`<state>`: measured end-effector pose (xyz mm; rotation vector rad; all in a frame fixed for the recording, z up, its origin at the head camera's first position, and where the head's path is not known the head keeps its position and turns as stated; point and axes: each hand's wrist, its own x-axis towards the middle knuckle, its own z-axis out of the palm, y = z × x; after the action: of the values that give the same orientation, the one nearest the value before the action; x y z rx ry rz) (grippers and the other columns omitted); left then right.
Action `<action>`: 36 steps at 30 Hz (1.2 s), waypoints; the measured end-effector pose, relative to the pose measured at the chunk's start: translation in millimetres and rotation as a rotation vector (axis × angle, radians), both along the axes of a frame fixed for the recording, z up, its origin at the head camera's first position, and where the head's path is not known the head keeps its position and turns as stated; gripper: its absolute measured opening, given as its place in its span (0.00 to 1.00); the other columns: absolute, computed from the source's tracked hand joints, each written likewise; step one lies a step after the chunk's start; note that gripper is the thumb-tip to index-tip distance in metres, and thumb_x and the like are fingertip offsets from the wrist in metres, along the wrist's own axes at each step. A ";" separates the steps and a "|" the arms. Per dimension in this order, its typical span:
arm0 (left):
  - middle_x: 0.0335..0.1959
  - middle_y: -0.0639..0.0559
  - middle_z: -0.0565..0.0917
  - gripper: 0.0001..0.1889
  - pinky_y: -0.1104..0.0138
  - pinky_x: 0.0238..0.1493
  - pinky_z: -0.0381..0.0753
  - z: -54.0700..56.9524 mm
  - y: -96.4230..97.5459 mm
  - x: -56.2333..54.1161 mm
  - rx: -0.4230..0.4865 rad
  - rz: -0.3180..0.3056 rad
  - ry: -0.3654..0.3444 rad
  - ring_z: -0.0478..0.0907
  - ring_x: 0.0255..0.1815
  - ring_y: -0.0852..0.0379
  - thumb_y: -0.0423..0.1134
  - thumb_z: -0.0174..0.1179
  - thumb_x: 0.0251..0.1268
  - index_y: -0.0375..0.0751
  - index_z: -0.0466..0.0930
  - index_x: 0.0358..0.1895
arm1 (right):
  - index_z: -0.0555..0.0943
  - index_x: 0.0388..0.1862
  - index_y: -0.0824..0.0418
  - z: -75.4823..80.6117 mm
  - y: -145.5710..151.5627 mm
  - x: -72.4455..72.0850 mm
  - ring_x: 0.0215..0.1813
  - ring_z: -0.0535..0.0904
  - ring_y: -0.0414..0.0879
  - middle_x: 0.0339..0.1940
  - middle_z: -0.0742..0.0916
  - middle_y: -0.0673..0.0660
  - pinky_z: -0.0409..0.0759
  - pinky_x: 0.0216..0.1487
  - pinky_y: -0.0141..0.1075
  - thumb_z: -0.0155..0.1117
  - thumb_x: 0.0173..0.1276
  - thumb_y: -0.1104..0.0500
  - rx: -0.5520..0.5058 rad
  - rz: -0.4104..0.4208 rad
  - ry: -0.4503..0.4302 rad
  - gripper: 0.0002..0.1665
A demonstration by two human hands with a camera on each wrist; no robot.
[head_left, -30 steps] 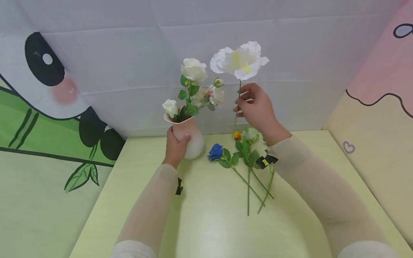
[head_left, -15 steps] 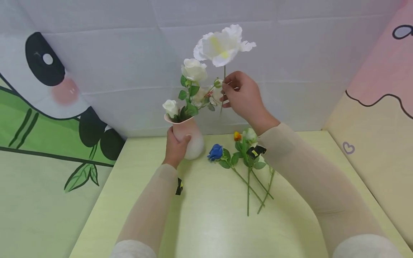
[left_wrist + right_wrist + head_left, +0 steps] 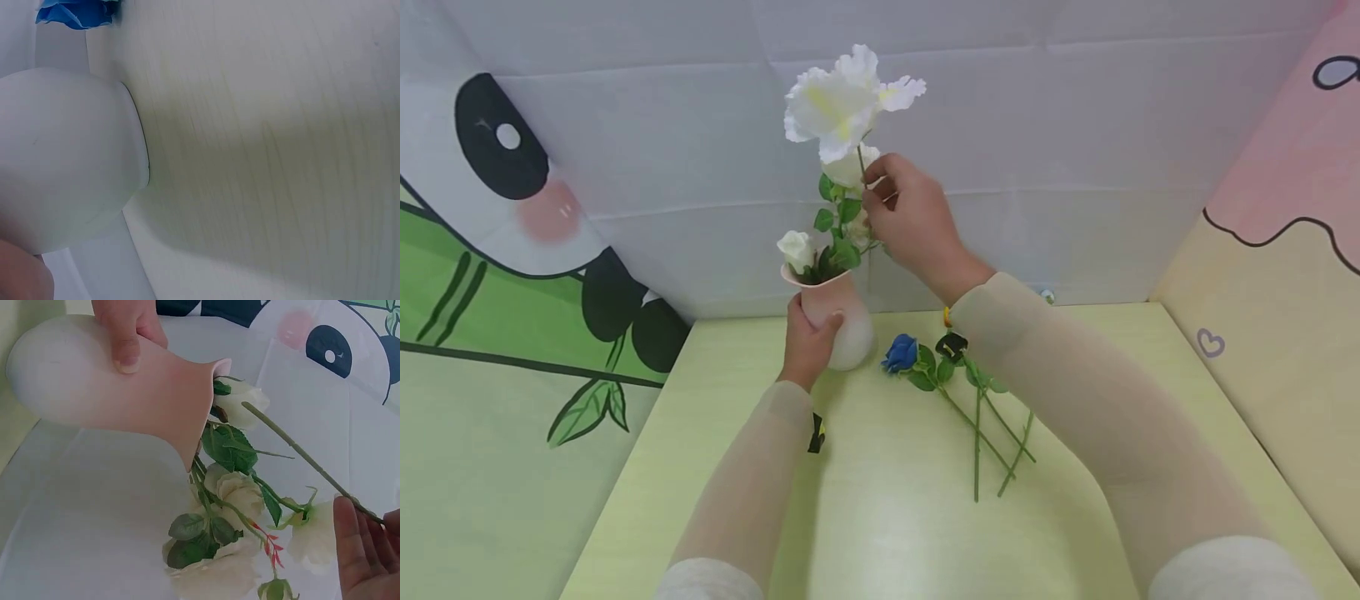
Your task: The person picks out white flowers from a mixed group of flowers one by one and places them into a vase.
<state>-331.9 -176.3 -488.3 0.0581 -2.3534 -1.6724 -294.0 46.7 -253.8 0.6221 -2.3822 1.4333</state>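
My left hand point(image 3: 808, 343) grips the side of a pink-and-white vase point(image 3: 850, 337), thumb across its front. In the vase stand white roses point(image 3: 796, 250) with green leaves. Above its mouth my right hand point(image 3: 913, 221) pinches the stem of a large ruffled white flower point(image 3: 835, 104) with a yellow centre. In the right wrist view the lower end of that stem point(image 3: 294, 445) hangs free, outside the vase and close to the roses. The left wrist view shows the vase's rounded base point(image 3: 69, 156) on the table, with part of the left hand at the lower corner.
A blue rose point(image 3: 900, 354) lies right of the vase, its stem crossing several other green stems point(image 3: 977, 442) on the pale yellow table point(image 3: 887, 533). My right sleeve covers some of these blooms. A white cloth wall point(image 3: 1075, 167) rises behind the table.
My right hand has carried the large white flower leftward and slightly up, from right of the vase to above it. The left hand and the vase have stayed in place.
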 end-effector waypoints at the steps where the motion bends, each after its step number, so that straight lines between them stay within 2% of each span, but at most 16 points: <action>1: 0.71 0.43 0.67 0.44 0.48 0.72 0.66 -0.2 0.2 -0.2 0.000 0.000 0.002 0.68 0.70 0.45 0.49 0.66 0.68 0.44 0.50 0.79 | 0.77 0.58 0.58 1.1 -3.3 0.2 0.41 0.81 0.43 0.43 0.84 0.52 0.80 0.42 0.36 0.56 0.80 0.58 0.016 0.002 0.016 0.12; 8: 0.72 0.41 0.66 0.43 0.49 0.73 0.64 -1.3 0.2 -0.9 -0.009 -0.006 0.034 0.67 0.71 0.44 0.45 0.66 0.68 0.41 0.50 0.79 | 0.77 0.57 0.58 11.4 -24.8 0.5 0.44 0.81 0.40 0.42 0.85 0.50 0.78 0.44 0.32 0.54 0.81 0.58 0.136 0.014 0.124 0.11; 15: 0.71 0.41 0.68 0.42 0.50 0.73 0.65 -1.9 -1.9 -0.3 -0.008 0.007 0.051 0.68 0.70 0.45 0.45 0.67 0.68 0.41 0.52 0.78 | 0.75 0.58 0.58 16.3 -39.6 -2.7 0.44 0.80 0.40 0.45 0.85 0.51 0.77 0.48 0.31 0.53 0.82 0.58 0.131 0.077 0.134 0.11; 22: 0.69 0.41 0.69 0.42 0.50 0.71 0.66 -5.8 -3.1 -2.8 -0.002 0.002 0.064 0.69 0.68 0.45 0.45 0.67 0.67 0.41 0.53 0.78 | 0.74 0.47 0.60 7.0 -42.9 -7.3 0.41 0.83 0.38 0.39 0.83 0.50 0.79 0.44 0.29 0.54 0.81 0.58 0.067 0.143 0.207 0.06; 29: 0.68 0.41 0.70 0.42 0.50 0.70 0.68 -7.1 -2.1 -3.1 -0.010 0.007 0.085 0.70 0.66 0.44 0.46 0.67 0.67 0.41 0.53 0.77 | 0.75 0.58 0.60 -3.1 -45.2 -13.5 0.41 0.81 0.40 0.41 0.83 0.53 0.77 0.42 0.31 0.54 0.81 0.60 0.069 0.162 0.284 0.12; 36: 0.67 0.41 0.70 0.43 0.50 0.69 0.69 -7.6 -3.2 -3.6 -0.006 0.004 0.079 0.71 0.66 0.45 0.47 0.67 0.67 0.42 0.53 0.77 | 0.75 0.57 0.61 -10.5 -50.5 -18.8 0.38 0.79 0.42 0.38 0.83 0.52 0.76 0.40 0.33 0.54 0.81 0.60 0.092 0.163 0.277 0.11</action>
<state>-335.5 -179.5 -495.8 -0.0039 -2.2990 -1.6343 -312.8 -3.8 -264.3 0.9897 -2.2292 1.2107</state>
